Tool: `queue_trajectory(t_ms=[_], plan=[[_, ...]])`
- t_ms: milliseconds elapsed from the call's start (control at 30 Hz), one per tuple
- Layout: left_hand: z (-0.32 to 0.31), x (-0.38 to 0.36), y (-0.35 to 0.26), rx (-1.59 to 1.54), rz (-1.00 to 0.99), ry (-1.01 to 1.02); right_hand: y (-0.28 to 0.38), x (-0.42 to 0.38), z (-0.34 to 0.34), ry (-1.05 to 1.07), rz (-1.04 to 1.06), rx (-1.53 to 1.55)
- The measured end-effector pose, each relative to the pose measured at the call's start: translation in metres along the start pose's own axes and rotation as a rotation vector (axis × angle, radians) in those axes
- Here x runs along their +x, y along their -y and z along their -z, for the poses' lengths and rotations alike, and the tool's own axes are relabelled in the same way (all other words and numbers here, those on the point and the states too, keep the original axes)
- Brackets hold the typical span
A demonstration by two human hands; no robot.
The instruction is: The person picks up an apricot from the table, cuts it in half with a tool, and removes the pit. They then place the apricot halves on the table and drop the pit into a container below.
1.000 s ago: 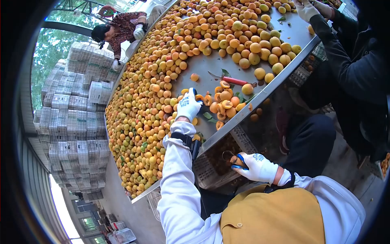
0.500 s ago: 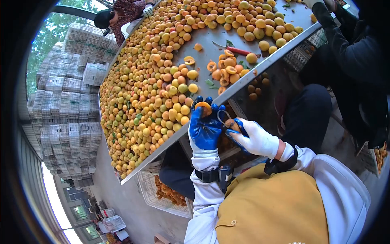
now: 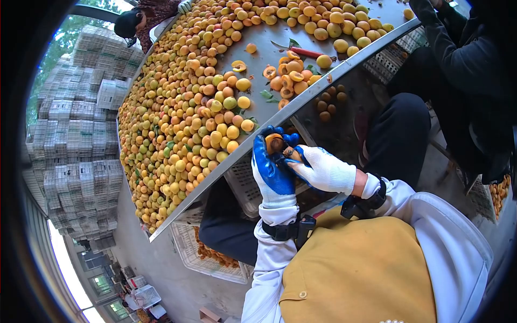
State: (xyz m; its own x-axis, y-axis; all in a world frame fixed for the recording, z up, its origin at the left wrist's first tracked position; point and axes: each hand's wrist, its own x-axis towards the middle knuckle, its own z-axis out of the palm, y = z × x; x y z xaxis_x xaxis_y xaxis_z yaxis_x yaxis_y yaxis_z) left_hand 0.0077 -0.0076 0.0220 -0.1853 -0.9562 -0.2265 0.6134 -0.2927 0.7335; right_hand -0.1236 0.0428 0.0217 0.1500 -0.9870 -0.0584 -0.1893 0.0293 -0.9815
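Observation:
In the head view my left hand (image 3: 274, 172), in a white glove with a blue coated palm, is closed round a halved apricot (image 3: 269, 141) whose brown centre shows. My right hand (image 3: 326, 171), gloved the same way, grips a small tool with a brown handle (image 3: 292, 154). The tool's end meets the fruit, and its metal loop is mostly hidden by the fingers. Both hands are close together just off the near edge of the metal table (image 3: 253, 56). Beyond them, a pile of halved and whole apricots (image 3: 291, 72) lies on the tabletop.
A large heap of whole apricots (image 3: 177, 129) covers the table's left and far side. A red-handled knife (image 3: 307, 53) lies near the halves. Crates with fruit (image 3: 186, 253) stand below. One co-worker (image 3: 458, 59) sits at right, another (image 3: 142, 21) is across. Stacked crates (image 3: 81, 134) rise at left.
The tool in my right hand has moved left onto the apricot half, and its loop no longer shows clearly. My left fingers have curled in around the fruit. The view has shifted slightly.

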Motion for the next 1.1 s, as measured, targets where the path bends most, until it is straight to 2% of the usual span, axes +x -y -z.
queue_trajectory(t_ms=[167, 333, 400, 500, 567, 633, 667, 767, 800, 1000, 1100], plan=[[-0.012, -0.002, 0.001, 0.158, -0.128, -0.063, -0.004, 0.0, -0.003, -0.004, 0.034, -0.031], [-0.004, 0.0, 0.003, 0.293, -0.141, -0.051, -0.017, 0.0, 0.004, 0.098, 0.004, -0.011], [-0.002, -0.002, 0.0, 0.321, -0.139, -0.031, -0.022, 0.002, 0.007, 0.271, -0.193, 0.318], [0.001, 0.001, 0.001, 0.245, -0.088, -0.024, -0.025, 0.002, 0.007, 0.279, -0.212, 0.412], [0.005, 0.001, 0.003, 0.242, -0.058, -0.015, -0.032, 0.0, 0.001, 0.302, -0.205, 0.332], [0.006, -0.003, 0.002, 0.287, -0.043, -0.032, -0.027, -0.006, -0.01, 0.065, 0.115, -0.146], [0.006, -0.003, 0.002, 0.335, -0.026, -0.043, -0.026, -0.006, -0.007, 0.069, 0.115, -0.147], [0.009, -0.006, -0.002, 0.178, 0.076, -0.021, -0.011, -0.004, 0.011, 0.425, -0.382, 0.574], [0.009, -0.004, 0.0, 0.085, 0.1, 0.015, -0.009, -0.005, 0.008, 0.428, -0.401, 0.715], [0.015, -0.005, -0.005, -0.084, 0.243, 0.056, -0.021, -0.004, 0.008, 0.585, -0.514, 1.03], [0.029, -0.002, -0.006, -0.211, 0.337, 0.157, -0.018, -0.005, 0.003, 0.586, -0.446, 0.908]])
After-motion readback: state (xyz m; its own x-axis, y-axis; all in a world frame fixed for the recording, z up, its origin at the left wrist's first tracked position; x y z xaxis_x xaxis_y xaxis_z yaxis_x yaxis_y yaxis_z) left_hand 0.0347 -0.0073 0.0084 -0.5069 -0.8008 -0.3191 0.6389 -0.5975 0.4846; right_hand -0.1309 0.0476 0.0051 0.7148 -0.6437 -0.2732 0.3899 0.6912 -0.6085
